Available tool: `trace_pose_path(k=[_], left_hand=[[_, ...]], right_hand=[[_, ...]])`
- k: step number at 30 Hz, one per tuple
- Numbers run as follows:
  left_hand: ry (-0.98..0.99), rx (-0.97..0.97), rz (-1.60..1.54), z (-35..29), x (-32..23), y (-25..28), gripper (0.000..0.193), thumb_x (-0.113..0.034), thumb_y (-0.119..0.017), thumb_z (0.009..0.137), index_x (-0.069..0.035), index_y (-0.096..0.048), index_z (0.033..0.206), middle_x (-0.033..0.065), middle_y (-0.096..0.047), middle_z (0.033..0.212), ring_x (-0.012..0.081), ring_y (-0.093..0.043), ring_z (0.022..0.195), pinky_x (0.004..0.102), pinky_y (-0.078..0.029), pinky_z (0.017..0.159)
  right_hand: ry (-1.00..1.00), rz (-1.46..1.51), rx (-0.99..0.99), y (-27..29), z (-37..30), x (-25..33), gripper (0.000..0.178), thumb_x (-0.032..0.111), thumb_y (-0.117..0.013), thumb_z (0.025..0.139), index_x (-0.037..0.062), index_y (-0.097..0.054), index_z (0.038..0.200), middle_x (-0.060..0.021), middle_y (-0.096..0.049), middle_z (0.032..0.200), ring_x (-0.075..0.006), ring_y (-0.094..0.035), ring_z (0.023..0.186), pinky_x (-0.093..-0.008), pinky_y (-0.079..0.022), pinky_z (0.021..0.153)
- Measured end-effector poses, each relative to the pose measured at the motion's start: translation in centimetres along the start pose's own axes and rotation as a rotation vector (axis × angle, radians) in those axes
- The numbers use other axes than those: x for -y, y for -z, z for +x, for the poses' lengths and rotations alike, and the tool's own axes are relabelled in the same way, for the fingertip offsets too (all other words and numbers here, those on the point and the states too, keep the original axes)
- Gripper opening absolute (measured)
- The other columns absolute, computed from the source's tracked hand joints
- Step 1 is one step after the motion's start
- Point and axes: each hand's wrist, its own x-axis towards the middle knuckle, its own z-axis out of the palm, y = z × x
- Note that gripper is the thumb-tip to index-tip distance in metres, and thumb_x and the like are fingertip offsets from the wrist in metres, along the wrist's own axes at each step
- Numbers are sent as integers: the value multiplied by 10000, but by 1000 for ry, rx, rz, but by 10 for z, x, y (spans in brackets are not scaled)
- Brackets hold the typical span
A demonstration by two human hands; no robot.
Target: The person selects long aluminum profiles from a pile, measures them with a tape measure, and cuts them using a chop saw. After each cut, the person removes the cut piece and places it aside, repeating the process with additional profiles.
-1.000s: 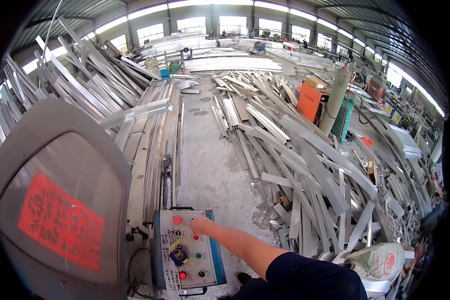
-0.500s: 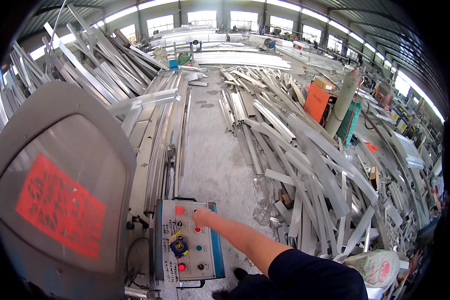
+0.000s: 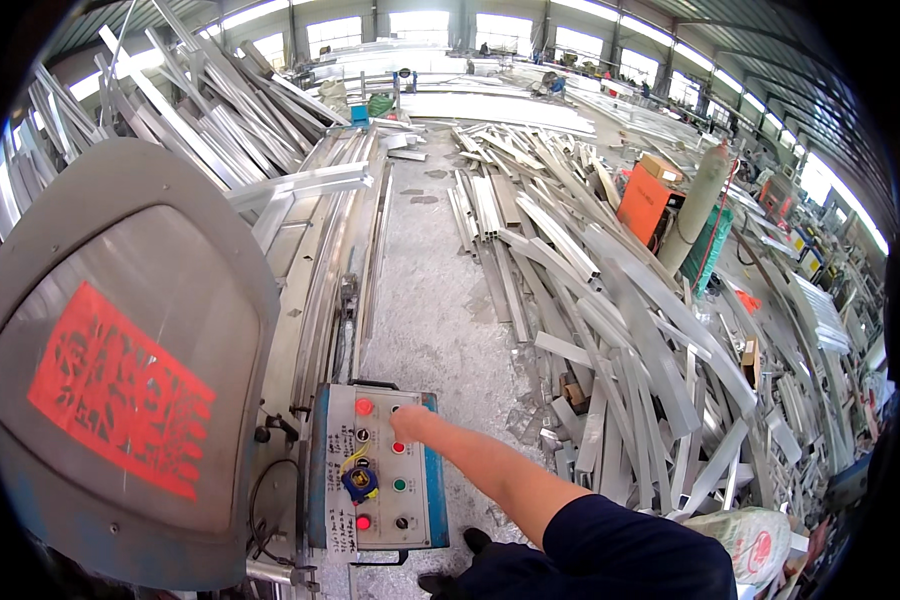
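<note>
My right hand (image 3: 407, 425) reaches in from the lower right, its fingers closed at the upper right of a control box (image 3: 382, 515). They seem to pinch a small knob there, mostly hidden under the fingertips. The grey box has blue sides, red and green push buttons, black rotary knobs and handwriting down its left side. A red button (image 3: 398, 448) sits just below my hand. On the panel lies a blue and yellow tape measure (image 3: 359, 482). My left hand is out of view.
A large grey machine cover (image 3: 150, 240) with a red paper stands at left. Aluminium profiles (image 3: 630, 330) are heaped on the right; more lean at the far left (image 3: 210, 110). Farther right stand an orange machine (image 3: 640, 205) and a gas cylinder (image 3: 694, 205).
The view has shifted slightly, so the box sits a little higher in the picture. My right hand stays at the same spot on the panel.
</note>
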Motion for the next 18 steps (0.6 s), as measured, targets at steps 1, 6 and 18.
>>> trace_pose_path(k=[1, 6, 18], left_hand=[[-11, 27, -9, 6, 3, -11, 886, -652, -455, 883, 19, -346, 1451, 194, -446, 1426, 388, -436, 1306, 517, -304, 1110], [1, -58, -2, 6, -1, -17, 883, -639, -470, 879, 19, -342, 1453, 192, -454, 1414, 379, -460, 1279, 516, -313, 1104], [39, -258, -270, 9, -3, -36, 720, -365, -545, 811, 42, -373, 1380, 232, -478, 1323, 388, -511, 1169, 466, -406, 1018]], right_hand=[[3, -4, 10, 0, 3, 1, 242, 183, -626, 755, 28, -731, 909, -169, -706, 980, -333, -676, 955, -430, -561, 777], [-31, 0, 69, 3, 3, 1, 258, 183, -622, 759, 37, -733, 940, -170, -702, 1009, -333, -668, 984, -427, -561, 789], [-10, 2, 63, 9, -1, 5, 253, 163, -611, 747, 28, -731, 925, -178, -701, 996, -345, -667, 975, -433, -556, 791]])
